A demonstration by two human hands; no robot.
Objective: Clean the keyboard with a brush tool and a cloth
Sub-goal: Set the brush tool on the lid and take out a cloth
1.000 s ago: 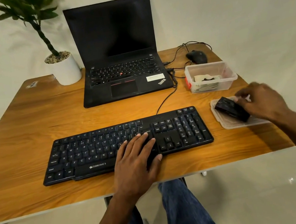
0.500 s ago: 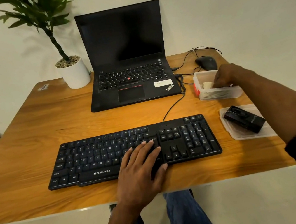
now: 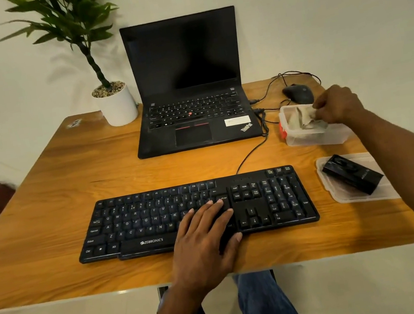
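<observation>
Hands: left hand (image 3: 207, 234) lies flat, fingers straight, on the keyboard (image 3: 195, 213); right hand (image 3: 337, 106) pinches the cloth (image 3: 303, 118) in the clear container (image 3: 314, 137).
Relation: the keyboard lies near-left of the cloth, long axis left-right across the tabletop (image 3: 69, 184).
Brush tool (image 3: 352, 174): apart, on a lid.

black keyboard (image 3: 156, 219), beige cloth (image 3: 302, 117), wood-grain table (image 3: 69, 184)

Right hand (image 3: 336, 106) pinches cloth (image 3: 303, 118); left hand (image 3: 203, 241) on keyboard (image 3: 156, 219).

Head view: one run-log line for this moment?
left hand: flat on keyboard | right hand: pinching cloth in clear tub | brush tool: on lid
</observation>
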